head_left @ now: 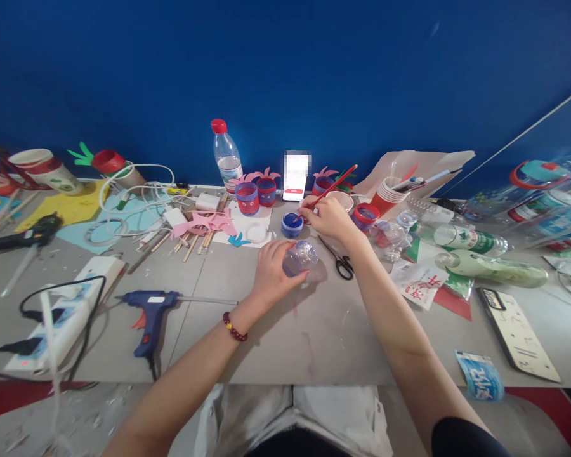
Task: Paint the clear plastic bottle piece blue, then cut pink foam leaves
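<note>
My left hand is wrapped round a clear plastic bottle bottom, held tilted above the grey table. In my right hand is a red paintbrush, pinched near its lower end. The brush's tip reaches into a small jar of blue paint, just left of my right fingers. Behind the jar a lit phone leans against the blue wall. Small red and purple painted cups with eyes stand left of the phone. Black-handled scissors lie below my right wrist.
A blue glue gun and a white power strip with cords lie at left. A bottle with a red cap stands at the back. At right are stacked paper cups, plastic bottles and another phone.
</note>
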Tool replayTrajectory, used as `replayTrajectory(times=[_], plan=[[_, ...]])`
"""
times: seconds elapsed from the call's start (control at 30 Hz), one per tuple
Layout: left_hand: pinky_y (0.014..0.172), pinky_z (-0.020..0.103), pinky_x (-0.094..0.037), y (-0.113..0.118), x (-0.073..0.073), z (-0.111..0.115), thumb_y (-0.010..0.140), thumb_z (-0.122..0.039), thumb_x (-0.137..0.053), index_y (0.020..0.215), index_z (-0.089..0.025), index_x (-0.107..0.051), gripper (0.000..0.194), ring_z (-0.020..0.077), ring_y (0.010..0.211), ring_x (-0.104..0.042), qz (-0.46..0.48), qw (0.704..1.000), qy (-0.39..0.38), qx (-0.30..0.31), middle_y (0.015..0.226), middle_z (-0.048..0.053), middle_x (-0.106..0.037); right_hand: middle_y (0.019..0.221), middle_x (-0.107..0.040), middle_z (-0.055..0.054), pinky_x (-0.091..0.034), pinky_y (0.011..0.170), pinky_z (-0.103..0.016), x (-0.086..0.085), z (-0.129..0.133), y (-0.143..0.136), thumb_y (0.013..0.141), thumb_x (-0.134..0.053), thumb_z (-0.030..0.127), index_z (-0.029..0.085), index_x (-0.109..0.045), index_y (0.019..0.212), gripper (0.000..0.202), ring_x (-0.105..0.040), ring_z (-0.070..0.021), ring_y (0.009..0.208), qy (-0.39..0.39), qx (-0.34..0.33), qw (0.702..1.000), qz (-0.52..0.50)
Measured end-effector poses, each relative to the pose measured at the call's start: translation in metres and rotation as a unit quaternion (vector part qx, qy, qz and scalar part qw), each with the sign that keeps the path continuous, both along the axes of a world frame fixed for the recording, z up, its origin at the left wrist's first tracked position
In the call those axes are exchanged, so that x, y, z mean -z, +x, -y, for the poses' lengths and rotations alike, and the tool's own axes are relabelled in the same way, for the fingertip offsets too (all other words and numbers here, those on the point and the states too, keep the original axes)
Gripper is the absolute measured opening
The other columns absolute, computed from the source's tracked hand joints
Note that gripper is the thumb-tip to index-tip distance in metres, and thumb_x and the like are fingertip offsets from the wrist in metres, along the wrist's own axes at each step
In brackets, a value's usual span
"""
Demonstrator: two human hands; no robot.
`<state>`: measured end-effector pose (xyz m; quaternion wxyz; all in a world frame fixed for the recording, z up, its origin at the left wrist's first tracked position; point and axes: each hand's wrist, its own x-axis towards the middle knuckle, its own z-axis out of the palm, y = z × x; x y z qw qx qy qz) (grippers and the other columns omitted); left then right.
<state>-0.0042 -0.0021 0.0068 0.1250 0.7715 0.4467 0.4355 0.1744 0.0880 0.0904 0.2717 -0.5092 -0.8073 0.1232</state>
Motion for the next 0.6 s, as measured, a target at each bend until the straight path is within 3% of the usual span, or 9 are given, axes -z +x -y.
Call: replayTrajectory(times=[0.2, 0.6], plan=[[0.099, 0.048, -0.049, -0.0002, 0.0007, 0.0, 0.074, -0.037, -0.08, 0.117, -0.023, -0.057, 0.051, 0.0287, 0.112, -0.061, 0.002, 1.0, 0.008, 0.004, 0.117, 0.01, -0.068, 0.088, -0.076, -0.007, -0.046, 0.073, -0.035, 0.0012, -0.0003, 0.0005, 0.094, -0.053, 0.027, 0.021, -0.071, 0.081, 0.023, -0.068, -0.024, 0.082, 0.019, 0.014, 0.999, -0.044], [0.101, 0.048, -0.048, -0.0006, -0.0008, 0.0003, 0.074, -0.037, -0.08, 0.118, -0.022, -0.057, 0.052, 0.029, 0.113, -0.061, 0.0, 1.0, 0.01, 0.006, 0.118, 0.01, -0.068, 0.091, -0.076, -0.008, -0.045, 0.073, -0.035, -0.0003, 0.0019, -0.0016, 0.094, -0.054, 0.026, 0.021, -0.071, 0.083, 0.021, -0.069, -0.0256, 0.086, 0.013, 0.018, 0.999, -0.027]])
